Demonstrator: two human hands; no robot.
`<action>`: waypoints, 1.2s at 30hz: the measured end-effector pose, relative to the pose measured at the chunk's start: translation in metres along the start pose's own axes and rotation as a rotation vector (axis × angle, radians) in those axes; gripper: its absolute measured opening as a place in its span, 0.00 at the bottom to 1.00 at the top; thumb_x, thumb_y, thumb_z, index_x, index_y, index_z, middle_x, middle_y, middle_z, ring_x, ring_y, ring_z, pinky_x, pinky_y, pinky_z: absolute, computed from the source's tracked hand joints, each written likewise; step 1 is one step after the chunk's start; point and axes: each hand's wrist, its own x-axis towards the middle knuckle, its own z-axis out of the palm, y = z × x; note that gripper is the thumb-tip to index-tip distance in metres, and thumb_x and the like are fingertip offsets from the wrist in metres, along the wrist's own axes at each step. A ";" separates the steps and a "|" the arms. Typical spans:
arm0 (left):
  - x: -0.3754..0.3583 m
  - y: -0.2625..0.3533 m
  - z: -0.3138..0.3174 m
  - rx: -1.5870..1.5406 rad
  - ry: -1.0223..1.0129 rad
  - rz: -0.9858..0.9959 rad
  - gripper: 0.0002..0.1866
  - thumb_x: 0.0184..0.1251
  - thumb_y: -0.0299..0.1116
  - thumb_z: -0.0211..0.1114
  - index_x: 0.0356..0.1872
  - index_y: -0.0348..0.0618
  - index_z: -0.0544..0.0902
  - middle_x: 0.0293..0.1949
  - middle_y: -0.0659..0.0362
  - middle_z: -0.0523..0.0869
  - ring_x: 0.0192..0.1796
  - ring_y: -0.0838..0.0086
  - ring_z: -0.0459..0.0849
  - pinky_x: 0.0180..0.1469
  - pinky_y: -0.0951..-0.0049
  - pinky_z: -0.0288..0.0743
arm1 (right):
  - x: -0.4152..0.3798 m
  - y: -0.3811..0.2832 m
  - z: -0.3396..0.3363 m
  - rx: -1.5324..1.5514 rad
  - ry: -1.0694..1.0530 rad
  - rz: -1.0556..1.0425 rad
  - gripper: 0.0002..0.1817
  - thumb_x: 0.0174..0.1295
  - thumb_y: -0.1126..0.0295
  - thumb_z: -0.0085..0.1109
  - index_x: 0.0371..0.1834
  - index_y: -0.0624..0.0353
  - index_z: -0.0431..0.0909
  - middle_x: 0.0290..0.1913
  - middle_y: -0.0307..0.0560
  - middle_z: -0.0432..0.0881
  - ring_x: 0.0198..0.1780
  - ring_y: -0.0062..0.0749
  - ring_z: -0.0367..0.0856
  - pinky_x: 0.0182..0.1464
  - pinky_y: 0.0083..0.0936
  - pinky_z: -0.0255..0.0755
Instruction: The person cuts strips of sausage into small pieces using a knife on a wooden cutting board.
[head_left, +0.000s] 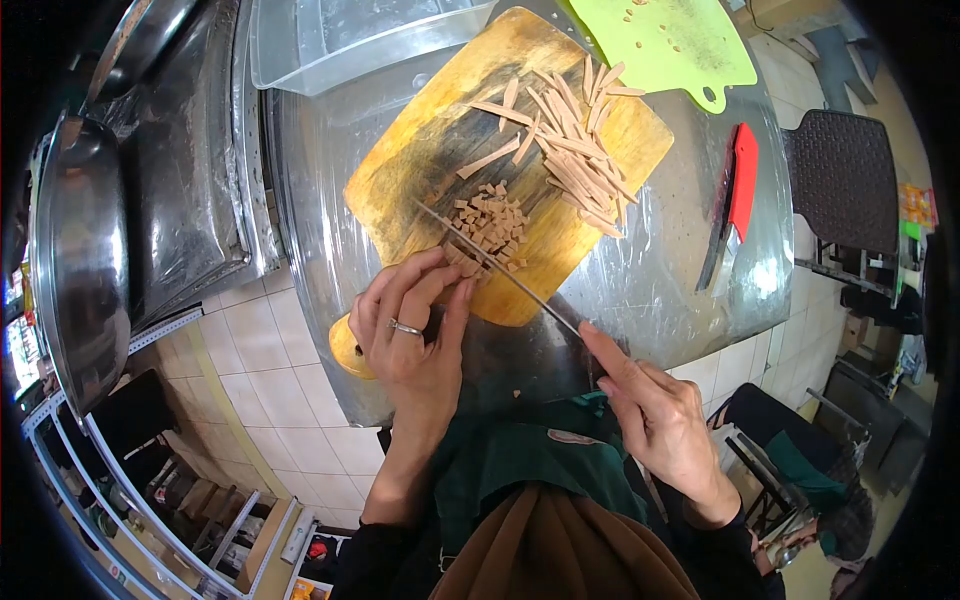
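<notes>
My right hand [655, 415] is closed round the handle of a kitchen knife [520, 284], its index finger stretched along the top. The blade slants across a wooden cutting board [430, 115]. Beside the blade, the bent fingers of my left hand [408, 320], with a ring on one, press down on a small bundle of pinkish-brown food strips [462, 262]. Just past the blade lies a heap of small diced pieces [492, 220] of the same food. Uncut long strips [580, 160] are piled on the board's far right part. Most of the knife handle is hidden by my right hand.
A green cutting board [690, 45] with scattered bits lies at the far right. A red-handled knife [742, 185] rests on the metal table [650, 290]. At the back stands a clear plastic tub [370, 60]. Large metal pans [85, 250] are on the left.
</notes>
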 end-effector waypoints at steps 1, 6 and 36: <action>0.000 0.000 0.000 0.001 0.000 -0.001 0.12 0.59 0.27 0.81 0.44 0.46 0.91 0.53 0.63 0.91 0.58 0.66 0.85 0.62 0.64 0.69 | 0.000 0.000 -0.001 0.001 0.010 -0.005 0.35 0.70 0.79 0.63 0.81 0.46 0.72 0.23 0.47 0.71 0.21 0.40 0.73 0.27 0.40 0.76; 0.000 0.000 0.000 -0.013 0.004 -0.006 0.13 0.58 0.27 0.81 0.44 0.45 0.91 0.53 0.63 0.92 0.57 0.66 0.86 0.61 0.64 0.70 | 0.000 -0.004 -0.004 0.014 0.018 -0.014 0.35 0.70 0.80 0.63 0.80 0.47 0.72 0.23 0.48 0.71 0.22 0.41 0.74 0.28 0.40 0.77; 0.002 0.000 0.001 0.022 0.010 0.008 0.14 0.55 0.26 0.82 0.43 0.45 0.91 0.47 0.62 0.92 0.54 0.63 0.86 0.58 0.62 0.72 | 0.018 -0.006 0.008 -0.126 -0.087 -0.042 0.39 0.67 0.80 0.64 0.83 0.44 0.68 0.24 0.48 0.75 0.21 0.46 0.80 0.27 0.43 0.80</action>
